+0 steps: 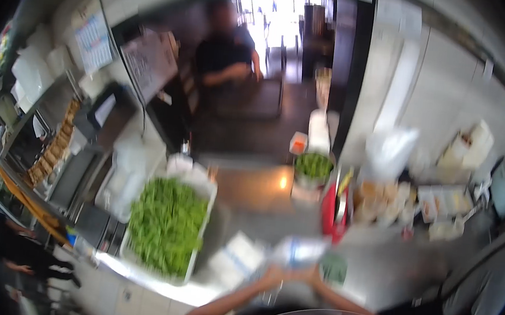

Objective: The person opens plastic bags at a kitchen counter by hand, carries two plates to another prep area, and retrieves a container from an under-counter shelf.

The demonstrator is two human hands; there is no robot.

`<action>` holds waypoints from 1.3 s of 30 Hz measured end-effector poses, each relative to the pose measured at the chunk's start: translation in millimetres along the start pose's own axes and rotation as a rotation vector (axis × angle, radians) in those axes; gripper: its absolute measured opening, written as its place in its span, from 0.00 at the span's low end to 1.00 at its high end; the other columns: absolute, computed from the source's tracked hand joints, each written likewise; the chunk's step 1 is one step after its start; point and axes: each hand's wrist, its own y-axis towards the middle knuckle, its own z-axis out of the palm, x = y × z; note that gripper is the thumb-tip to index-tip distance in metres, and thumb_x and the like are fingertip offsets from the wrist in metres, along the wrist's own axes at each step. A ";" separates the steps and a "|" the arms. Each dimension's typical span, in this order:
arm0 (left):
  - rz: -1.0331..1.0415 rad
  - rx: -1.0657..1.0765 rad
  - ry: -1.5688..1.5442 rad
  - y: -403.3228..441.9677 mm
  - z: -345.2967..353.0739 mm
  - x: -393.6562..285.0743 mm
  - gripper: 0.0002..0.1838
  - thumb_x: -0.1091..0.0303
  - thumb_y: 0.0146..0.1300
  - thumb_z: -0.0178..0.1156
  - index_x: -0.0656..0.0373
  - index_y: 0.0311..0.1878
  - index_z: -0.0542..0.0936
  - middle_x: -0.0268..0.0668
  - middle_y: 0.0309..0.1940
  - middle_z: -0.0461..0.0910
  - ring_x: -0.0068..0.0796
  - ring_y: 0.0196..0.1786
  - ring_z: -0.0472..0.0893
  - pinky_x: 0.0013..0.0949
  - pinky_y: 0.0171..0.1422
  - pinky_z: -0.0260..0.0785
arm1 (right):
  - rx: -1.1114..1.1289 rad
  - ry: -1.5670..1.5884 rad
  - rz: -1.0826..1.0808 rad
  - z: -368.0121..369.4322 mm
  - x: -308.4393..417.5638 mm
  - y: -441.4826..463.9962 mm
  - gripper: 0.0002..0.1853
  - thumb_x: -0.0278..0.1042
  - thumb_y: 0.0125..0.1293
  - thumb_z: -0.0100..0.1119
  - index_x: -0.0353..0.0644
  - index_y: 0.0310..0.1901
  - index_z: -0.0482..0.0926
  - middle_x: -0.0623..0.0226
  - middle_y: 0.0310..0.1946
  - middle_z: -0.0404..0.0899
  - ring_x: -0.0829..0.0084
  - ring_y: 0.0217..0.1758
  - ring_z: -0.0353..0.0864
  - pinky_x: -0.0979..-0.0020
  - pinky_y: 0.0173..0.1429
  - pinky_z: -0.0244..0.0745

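At the near edge of the steel counter (pixel 246 218), my left hand (pixel 273 275) and my right hand (pixel 310 276) are close together, both smeared by motion. Just beyond them lies a white plastic package with blue print (pixel 298 250). Whether my fingers grip it, I cannot make out. A second white packet with a blue stripe (pixel 237 257) rests left of my hands. Beside my right hand is a round, dull green thing (pixel 333 267), too blurred to name. Further left stands a white tub (pixel 192 267) heaped with leafy greens (pixel 167 225).
Beyond the counter, a person in dark clothes (pixel 222 57) stands in a serving opening. Another person in grey (pixel 483 283) is close on my right. A bowl of greens (pixel 314 165), a red container (pixel 335 217) and several food trays (pixel 442 203) line the back right.
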 end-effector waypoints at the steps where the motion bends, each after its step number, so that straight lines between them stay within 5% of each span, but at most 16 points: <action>1: -0.019 -0.001 0.012 2.8 -4.1 -1.8 0.16 0.63 0.52 0.64 0.66 0.37 0.75 0.46 0.37 0.75 0.37 0.39 0.76 0.38 0.40 0.69 | -0.011 0.016 0.030 -0.2 -10.7 0.3 0.42 0.38 0.40 0.73 0.33 0.56 0.63 0.55 0.49 0.71 0.68 0.53 0.70 0.63 0.58 0.65; 4: -0.078 0.098 -0.081 -62.7 19.0 18.3 0.18 0.64 0.51 0.65 0.66 0.40 0.74 0.46 0.36 0.75 0.36 0.38 0.77 0.37 0.37 0.71 | -0.042 0.081 0.131 15.7 -19.3 -6.1 0.40 0.38 0.41 0.72 0.32 0.56 0.64 0.54 0.48 0.72 0.68 0.52 0.71 0.64 0.57 0.66; 6: 0.218 0.039 -0.150 -17.3 -7.4 3.0 0.26 0.64 0.47 0.67 0.66 0.48 0.70 0.45 0.38 0.75 0.35 0.38 0.77 0.36 0.37 0.71 | -0.170 0.065 -0.175 15.5 7.1 11.4 0.43 0.39 0.39 0.74 0.34 0.57 0.63 0.56 0.50 0.70 0.66 0.53 0.70 0.63 0.59 0.64; 7: 0.406 -0.104 -0.091 -38.4 -19.8 -17.5 0.32 0.63 0.46 0.68 0.67 0.53 0.67 0.49 0.45 0.73 0.37 0.49 0.74 0.41 0.51 0.67 | -0.221 0.071 -0.355 18.4 22.7 28.4 0.44 0.40 0.38 0.75 0.36 0.57 0.63 0.56 0.51 0.69 0.65 0.54 0.69 0.63 0.59 0.63; 8: 0.318 0.011 -0.041 -58.2 -34.4 -25.7 0.30 0.61 0.49 0.66 0.65 0.53 0.68 0.52 0.53 0.69 0.44 0.57 0.68 0.43 0.60 0.59 | -0.180 0.040 -0.328 20.6 27.2 17.3 0.46 0.42 0.36 0.76 0.36 0.58 0.62 0.56 0.53 0.68 0.62 0.56 0.67 0.62 0.61 0.61; 10: 0.213 0.258 0.112 -81.4 -71.2 -23.8 0.27 0.63 0.54 0.62 0.61 0.56 0.67 0.51 0.58 0.65 0.51 0.61 0.64 0.41 0.64 0.55 | -0.084 -0.055 -0.300 12.9 20.2 -5.3 0.49 0.45 0.34 0.77 0.37 0.59 0.62 0.55 0.55 0.66 0.58 0.60 0.64 0.62 0.63 0.57; 13: 0.493 -0.178 0.600 -87.5 -100.8 58.3 0.27 0.62 0.61 0.53 0.55 0.63 0.61 0.43 0.66 0.57 0.50 0.68 0.54 0.49 0.68 0.47 | -0.052 -0.114 -0.281 6.5 10.9 -22.7 0.51 0.48 0.32 0.78 0.36 0.59 0.62 0.54 0.56 0.64 0.56 0.62 0.61 0.61 0.65 0.53; 16: 0.065 -0.312 0.947 -97.2 -90.6 77.0 0.28 0.60 0.64 0.46 0.53 0.67 0.57 0.38 0.70 0.50 0.45 0.72 0.45 0.58 0.68 0.38 | -0.065 -0.103 -0.286 4.6 20.8 -27.0 0.51 0.50 0.31 0.78 0.36 0.59 0.63 0.54 0.57 0.63 0.56 0.62 0.60 0.61 0.66 0.53; 20: 0.049 -0.342 0.918 -80.8 -82.6 88.3 0.30 0.55 0.65 0.41 0.50 0.69 0.52 0.35 0.71 0.45 0.43 0.72 0.42 0.63 0.67 0.33 | -0.089 -0.101 -0.283 8.3 16.8 -15.0 0.51 0.50 0.31 0.78 0.36 0.59 0.63 0.54 0.57 0.64 0.56 0.62 0.61 0.62 0.65 0.55; 24: 0.209 -0.579 0.770 -66.6 -77.0 100.0 0.25 0.58 0.61 0.51 0.51 0.62 0.67 0.35 0.64 0.62 0.41 0.66 0.59 0.50 0.65 0.47 | -0.160 -0.111 -0.334 19.6 3.2 6.6 0.52 0.51 0.31 0.77 0.35 0.59 0.62 0.53 0.56 0.64 0.56 0.60 0.62 0.62 0.64 0.56; 27: 0.304 -0.715 0.543 -55.2 -89.7 89.3 0.16 0.67 0.51 0.62 0.53 0.46 0.79 0.38 0.50 0.75 0.42 0.52 0.70 0.42 0.57 0.57 | -0.194 -0.092 -0.376 21.7 8.3 18.8 0.52 0.51 0.32 0.77 0.35 0.59 0.62 0.53 0.55 0.65 0.56 0.59 0.63 0.62 0.63 0.57; 31: 0.221 -0.669 0.410 -25.2 -118.8 96.2 0.07 0.70 0.46 0.66 0.57 0.31 0.81 0.37 0.32 0.75 0.36 0.37 0.74 0.34 0.42 0.66 | -0.138 -0.088 -0.330 17.2 26.2 15.8 0.50 0.50 0.36 0.75 0.36 0.60 0.60 0.54 0.54 0.65 0.57 0.60 0.62 0.62 0.63 0.57; 34: 0.116 -0.572 0.316 4.6 -137.8 119.9 0.04 0.70 0.49 0.64 0.59 0.29 0.80 0.38 0.30 0.75 0.32 0.33 0.74 0.32 0.39 0.67 | -0.098 -0.147 -0.350 12.9 36.5 14.9 0.50 0.51 0.38 0.74 0.36 0.61 0.58 0.54 0.55 0.64 0.57 0.62 0.61 0.62 0.63 0.57; 35: 0.255 -0.615 0.220 17.9 -147.4 139.9 0.06 0.68 0.56 0.61 0.61 0.30 0.79 0.32 0.28 0.74 0.24 0.31 0.72 0.28 0.38 0.65 | -0.085 -0.211 -0.375 7.8 41.9 14.0 0.50 0.52 0.39 0.73 0.36 0.61 0.58 0.53 0.56 0.63 0.57 0.62 0.60 0.62 0.63 0.56; 38: 0.127 -0.664 -0.411 22.1 -173.7 115.3 0.08 0.65 0.61 0.57 0.61 0.34 0.77 0.26 0.27 0.72 0.17 0.30 0.69 0.23 0.37 0.63 | -0.065 -0.420 -0.380 -12.1 50.0 2.9 0.48 0.54 0.42 0.70 0.37 0.61 0.59 0.52 0.57 0.61 0.55 0.63 0.59 0.61 0.63 0.57; 39: 0.178 -0.696 -0.385 17.1 -177.7 99.3 0.09 0.64 0.62 0.56 0.60 0.35 0.76 0.25 0.27 0.71 0.16 0.29 0.68 0.22 0.37 0.63 | -0.054 -0.491 -0.370 -18.0 51.8 -3.4 0.47 0.54 0.43 0.69 0.38 0.61 0.60 0.52 0.57 0.61 0.55 0.63 0.59 0.61 0.63 0.57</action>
